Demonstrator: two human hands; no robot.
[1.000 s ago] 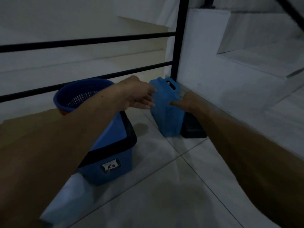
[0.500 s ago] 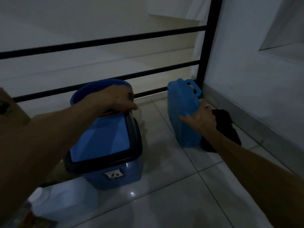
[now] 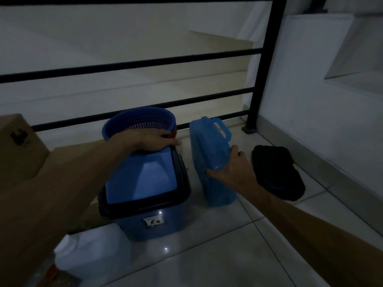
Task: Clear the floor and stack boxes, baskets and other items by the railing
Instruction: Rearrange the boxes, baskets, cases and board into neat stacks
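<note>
A blue perforated basket [image 3: 141, 119] stands against the black railing [image 3: 145, 64], with a red rim showing under it. My left hand [image 3: 151, 139] grips the basket's near rim, just above the lid of a blue swing-lid bin [image 3: 149, 204]. To the right, a blue plastic jerrycan [image 3: 211, 156] stands upright on the tiles. My right hand [image 3: 232, 168] rests spread on the jerrycan's right side, fingers wrapped over its edge. A black object [image 3: 277, 170] lies on the floor right of that hand.
Cardboard boxes [image 3: 18, 146] sit at the left beside the bin. A white plastic container [image 3: 91, 255] lies at the lower left. A white wall [image 3: 323, 104] with a skirting closes the right side. The railing post [image 3: 263, 65] stands in the corner.
My left hand moved from near the jerrycan to the basket's rim and took hold of it. My right hand stayed on the jerrycan. The view shifted left and closer.
</note>
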